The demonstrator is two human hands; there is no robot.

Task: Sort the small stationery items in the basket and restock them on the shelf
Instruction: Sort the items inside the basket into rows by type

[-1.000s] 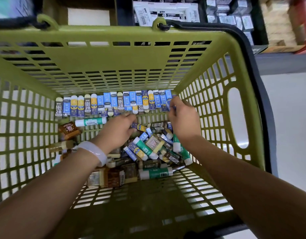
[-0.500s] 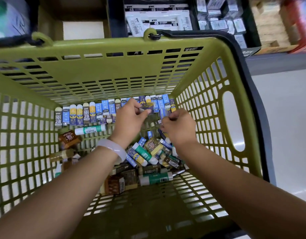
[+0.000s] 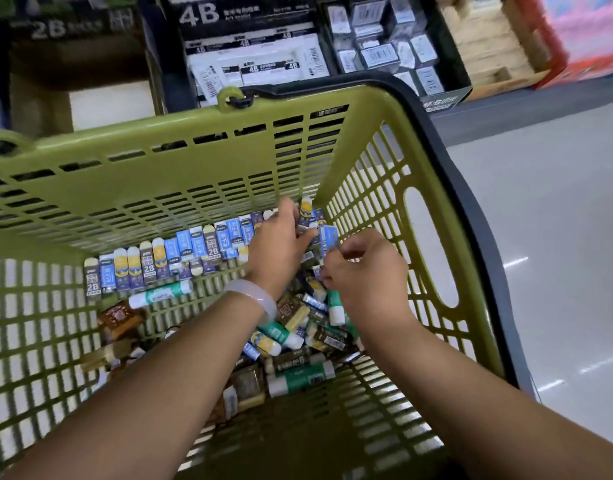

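Reaching down from the near edge, two bare forearms cross the olive basket [image 3: 194, 174] toward its far right corner. A pale bangle [image 3: 255, 299] circles the left wrist. Under and between the forearms lies a loose pile [image 3: 298, 341] of small stationery: white-and-green glue sticks, one of them [image 3: 300, 375] lying crosswise at the near side of the pile, mixed with dark-sleeved and blue-sleeved erasers. To the left of the pile sit a few brown packets [image 3: 120, 318], and another glue stick [image 3: 159, 295] lies alone on the basket floor just in front of the sorted row.

The right hand [image 3: 367, 275] hovers above the pile with its fingers curled in, the thumb and forefinger pinching something small; motion blur hides just what it is. Just beyond it, the left hand [image 3: 279, 244] has its fingers closed around a small bunch of erasers [image 3: 312, 216], one yellow-and-navy piece sticking up above the rest, a light blue one at the right edge nearly touching the right hand.

Along the foot of the far wall stands a row [image 3: 166, 258] of erasers set upright side by side, blue, yellow and dark "2B" sleeves in turn, running from the left up to the left hand.

Past the basket rim, the shelf holds a black "4B" box [image 3: 249, 50] and, to its left, a "2B" box [image 3: 66, 27]. Pale floor [image 3: 557, 237] shows to the right.
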